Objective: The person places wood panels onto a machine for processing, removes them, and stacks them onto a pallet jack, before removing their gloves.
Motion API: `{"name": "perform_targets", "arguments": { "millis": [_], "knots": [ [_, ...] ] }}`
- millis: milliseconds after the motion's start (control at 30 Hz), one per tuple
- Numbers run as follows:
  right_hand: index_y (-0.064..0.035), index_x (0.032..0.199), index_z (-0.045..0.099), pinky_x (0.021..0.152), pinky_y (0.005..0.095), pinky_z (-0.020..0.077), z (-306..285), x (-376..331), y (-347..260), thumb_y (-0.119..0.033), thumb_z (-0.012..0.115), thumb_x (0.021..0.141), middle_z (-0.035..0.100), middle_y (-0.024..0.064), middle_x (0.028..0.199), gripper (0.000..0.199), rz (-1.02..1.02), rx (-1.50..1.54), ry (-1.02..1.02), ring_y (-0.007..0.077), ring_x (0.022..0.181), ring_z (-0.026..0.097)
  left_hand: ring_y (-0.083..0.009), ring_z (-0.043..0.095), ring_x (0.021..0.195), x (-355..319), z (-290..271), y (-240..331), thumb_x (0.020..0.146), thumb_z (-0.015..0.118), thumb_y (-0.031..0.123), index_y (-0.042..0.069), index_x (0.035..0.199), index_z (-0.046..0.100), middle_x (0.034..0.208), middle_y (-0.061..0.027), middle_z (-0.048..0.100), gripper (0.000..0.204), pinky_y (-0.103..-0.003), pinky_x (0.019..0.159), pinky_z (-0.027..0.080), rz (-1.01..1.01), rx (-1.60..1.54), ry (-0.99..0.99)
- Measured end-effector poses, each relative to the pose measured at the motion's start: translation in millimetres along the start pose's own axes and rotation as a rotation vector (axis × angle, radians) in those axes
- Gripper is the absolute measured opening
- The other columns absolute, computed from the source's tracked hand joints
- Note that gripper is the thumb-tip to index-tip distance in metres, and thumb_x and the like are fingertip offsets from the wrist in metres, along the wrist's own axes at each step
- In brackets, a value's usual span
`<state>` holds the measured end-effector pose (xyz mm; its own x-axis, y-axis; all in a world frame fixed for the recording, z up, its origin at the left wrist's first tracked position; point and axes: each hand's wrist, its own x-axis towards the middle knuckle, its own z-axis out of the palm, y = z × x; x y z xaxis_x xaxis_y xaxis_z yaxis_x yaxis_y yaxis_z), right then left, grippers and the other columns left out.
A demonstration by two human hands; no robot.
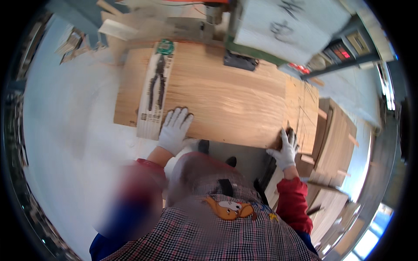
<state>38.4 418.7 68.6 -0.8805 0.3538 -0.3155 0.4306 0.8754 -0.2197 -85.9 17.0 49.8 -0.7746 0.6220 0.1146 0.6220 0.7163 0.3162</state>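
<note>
A broad, rectangular light-brown board with wood grain point(230, 98) lies flat across the middle of the frame, its lower edge facing the person. The left hand in a white glove with dark fingertips point(175, 130) rests on its lower left part, fingers extended and slightly spread, pressing from above with nothing gripped. Just beside it, a long pale strip bearing a dark pliers shape point(149, 127) lies across the board's left side.

The right hand in a white glove point(286, 150) is at the lower right edge, thumb apart and fingers partly bent; dark patches there hide whether it pinches the edge or holds something small. Beneath it runs a paler end section with dark slanting lines point(307, 117).

The board looks stiff, moderately heavy and awkward through its length, with a smooth face that gloves could slide on. Opposite short ends seem the best holds; corners may chip if knocked.
</note>
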Motion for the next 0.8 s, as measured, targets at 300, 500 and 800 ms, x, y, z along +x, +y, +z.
{"name": "perform_targets", "arguments": {
  "millis": [300, 500, 800],
  "knots": [
    [-0.0216, 0.145, 0.034, 0.11, 0.0617, 0.0082, -6.9, -2.6, -9.0, -0.037, 0.084, 0.06, 0.014, 0.0177, 0.155, 0.101, 0.113, -0.007, -0.058, 0.0383, 0.143, 0.008, -0.0402, 0.026, 0.135, 25.3, -15.4, -0.4, 0.068, 0.073, 0.05, 0.002, 0.137, 0.038, 0.144, -0.0223, 0.031, 0.091, -0.055, 0.112, 0.015, 0.156, 0.12, -0.209],
    [-0.0231, 0.147, 0.031, 0.11, 0.0603, 0.0082, -6.2, -1.1, -10.8, -0.035, 0.085, 0.059, 0.013, 0.0148, 0.156, 0.104, 0.117, -0.011, -0.053, 0.0352, 0.144, 0.008, -0.0394, 0.023, 0.138, 43.9, -15.5, 11.2, 0.068, 0.068, 0.059, 0.004, 0.139, 0.038, 0.146, -0.0223, 0.029, 0.095, -0.056, 0.113, 0.013, 0.245, 0.202, -0.262],
    [-0.026, 0.146, 0.032, 0.109, 0.0635, 0.0089, -10.6, -5.3, -16.5, -0.04, 0.081, 0.066, 0.015, 0.0133, 0.156, 0.094, 0.108, -0.041, -0.049, 0.0358, 0.143, 0.009, -0.0393, 0.023, 0.138, 41.9, -7.3, 9.7, 0.065, 0.068, 0.064, 0.005, 0.14, 0.037, 0.146, -0.0227, 0.031, 0.101, -0.056, 0.113, 0.01, 0.243, 0.252, -0.219]
  ]
}}
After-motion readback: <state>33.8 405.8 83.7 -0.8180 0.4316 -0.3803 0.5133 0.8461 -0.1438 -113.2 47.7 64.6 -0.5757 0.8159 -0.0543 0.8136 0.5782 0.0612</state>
